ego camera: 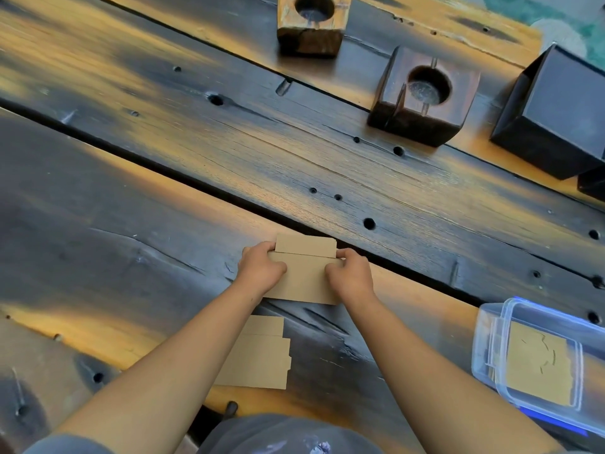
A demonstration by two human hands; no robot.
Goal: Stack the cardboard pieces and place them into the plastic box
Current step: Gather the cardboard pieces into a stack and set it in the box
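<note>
A brown cardboard piece (pixel 306 280) with a flap at its far edge lies on the dark wooden table (pixel 131 224), in the lower middle of the view. My left hand (pixel 260 268) grips its left edge and my right hand (pixel 352 273) grips its right edge. A second, flat cardboard piece (pixel 258 355) lies nearer to me, partly hidden under my left forearm. The clear plastic box (pixel 491 348) with blue trim stands at the right, with cardboard inside it.
Two wooden blocks with round holes (pixel 311 24) (pixel 422 96) and a black box (pixel 556 116) stand along the far side. Gaps run between the table's planks, with several drilled holes. My grey shirt fills the bottom edge.
</note>
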